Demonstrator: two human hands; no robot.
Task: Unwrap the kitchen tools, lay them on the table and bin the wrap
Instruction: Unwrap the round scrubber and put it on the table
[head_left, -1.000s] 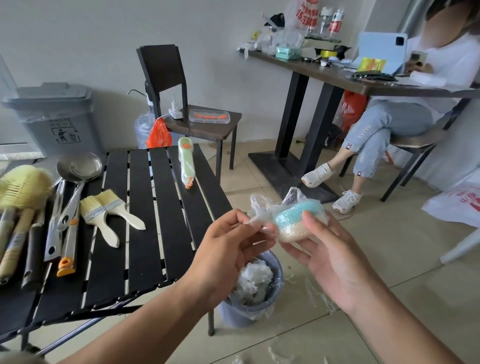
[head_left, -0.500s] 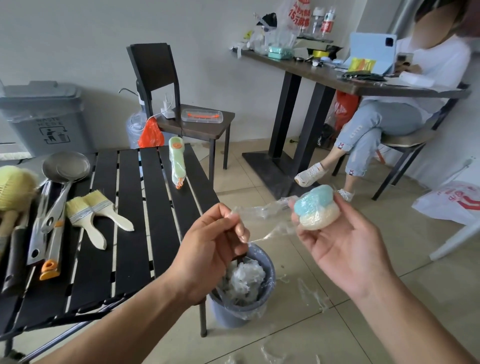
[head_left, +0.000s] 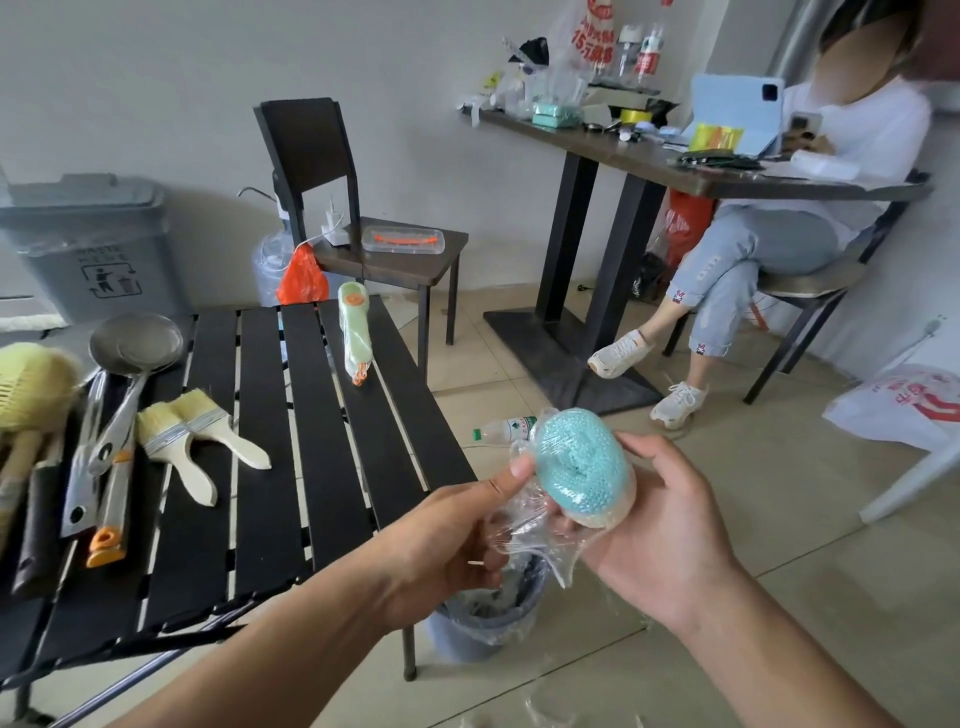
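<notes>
- the left hand (head_left: 447, 540) pinches loose wrap (head_left: 524, 525) at the edge of the teal scrubber (head_left: 582, 467). the right hand (head_left: 660, 530) cups the scrubber, fingers curled round it. both are in the air above the small bin (head_left: 483, 618), beside the tabletop (head_left: 311, 441).
- risk, in our judgement: the clinging film may tear into scraps that miss the bin. a slack right grip would drop the scrubber into it.
- count: one scrubber, two brushes (head_left: 197, 441), and one green tool (head_left: 354, 332), apparently wrapped, on the tabletop. we cannot count the overlapped tools at the left edge.
</notes>
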